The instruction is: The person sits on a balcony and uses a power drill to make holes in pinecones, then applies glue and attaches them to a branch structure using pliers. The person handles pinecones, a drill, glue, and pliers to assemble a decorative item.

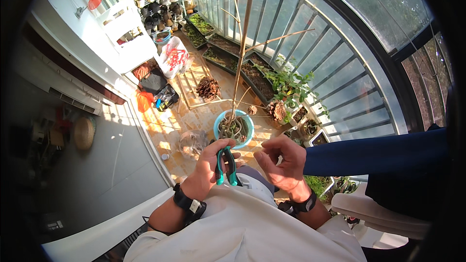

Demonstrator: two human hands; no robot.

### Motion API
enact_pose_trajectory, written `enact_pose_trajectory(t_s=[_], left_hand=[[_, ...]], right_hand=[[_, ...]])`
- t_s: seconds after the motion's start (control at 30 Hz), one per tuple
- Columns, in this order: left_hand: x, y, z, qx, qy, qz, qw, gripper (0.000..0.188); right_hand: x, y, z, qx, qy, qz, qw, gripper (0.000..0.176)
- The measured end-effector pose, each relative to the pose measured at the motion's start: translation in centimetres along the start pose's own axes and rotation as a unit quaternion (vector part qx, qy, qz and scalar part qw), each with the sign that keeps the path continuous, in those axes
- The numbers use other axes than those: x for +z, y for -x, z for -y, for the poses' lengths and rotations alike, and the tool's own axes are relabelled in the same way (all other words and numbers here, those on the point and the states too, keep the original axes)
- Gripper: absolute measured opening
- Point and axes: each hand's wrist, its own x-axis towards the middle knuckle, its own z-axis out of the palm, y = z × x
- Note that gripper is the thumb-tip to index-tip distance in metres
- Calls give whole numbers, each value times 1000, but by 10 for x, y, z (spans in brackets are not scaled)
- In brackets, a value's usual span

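My left hand (pixel 208 163) grips a pair of hand pliers or cutters with teal and black handles (pixel 225 165). The two handles point back towards my body and stand slightly apart; my fingers hide the jaws. To the right, apart from the tool, my right hand (pixel 285 163) is raised with curled fingers, thumb and index tips close together. Whether anything small sits between them I cannot tell. Just beyond my hands stands a round light-blue pot (pixel 249 116), from which a tall, bare, branching stem (pixel 238 69) rises.
A large pine cone (pixel 208 87) rests on a wooden slatted frame (pixel 185 96), and another cone (pixel 276 110) is near the potted plants. A clear plastic bag (pixel 193 143) lies left of the pot. Long planters (pixel 222 60) line the railing; dark-blue fabric (pixel 364 153) hangs at right.
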Motion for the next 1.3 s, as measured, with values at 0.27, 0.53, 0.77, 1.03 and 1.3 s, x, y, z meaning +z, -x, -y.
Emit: enact_pose_trajectory(t_s=[0.27,0.53,0.77,1.03,1.3], left_hand=[[-13,-19,28,102,53,-75,991,39],[-7,-15,59,85,76,-31,993,48],[-22,-22,71,83,-60,48,994,49],[-91,-59,29,42,-88,128,987,23],[-138,-157,-42,94,-127,85,984,20]], right_hand=[[22,13,-39,171,21,243,955,46],[29,36,-60,304,-40,302,902,52],[52,52,-67,335,71,314,885,58],[94,60,-75,513,-133,176,830,28],[121,60,-102,524,-231,70,816,30]])
